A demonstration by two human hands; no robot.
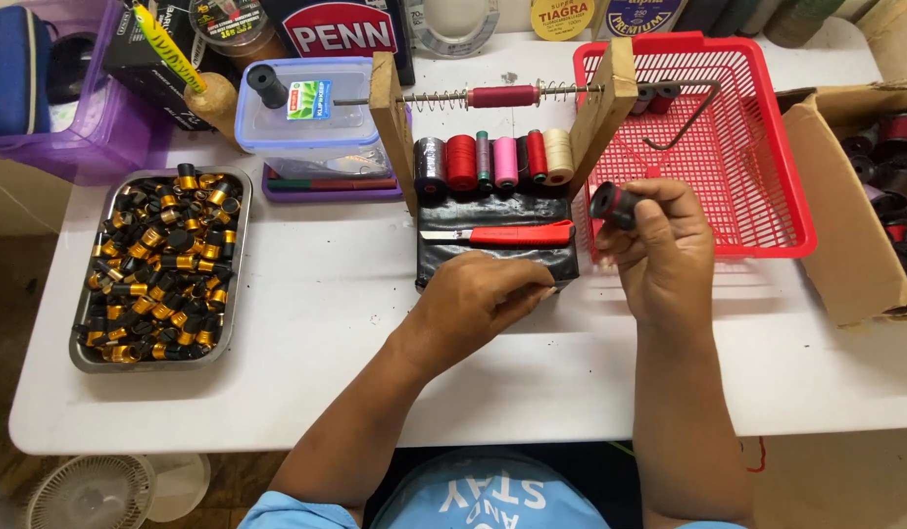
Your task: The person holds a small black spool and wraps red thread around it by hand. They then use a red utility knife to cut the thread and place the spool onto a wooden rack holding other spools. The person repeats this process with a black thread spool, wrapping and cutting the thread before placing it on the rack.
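Black-and-red, a small cylindrical part (615, 205) sits pinched in the right hand's (661, 250) fingertips right of centre, while the left hand (478, 299), fingers curled together, holds nothing discernible; a loosened pinch could drop it into the red basket (786, 176).

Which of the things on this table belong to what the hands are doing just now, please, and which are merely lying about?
In use:
right hand holding a small black cylinder
left hand resting on the black mat
wooden thread jig
thread spools

Lying about:
metal tray of black and gold rings
red basket
red-handled cutter
clear plastic box
cardboard box
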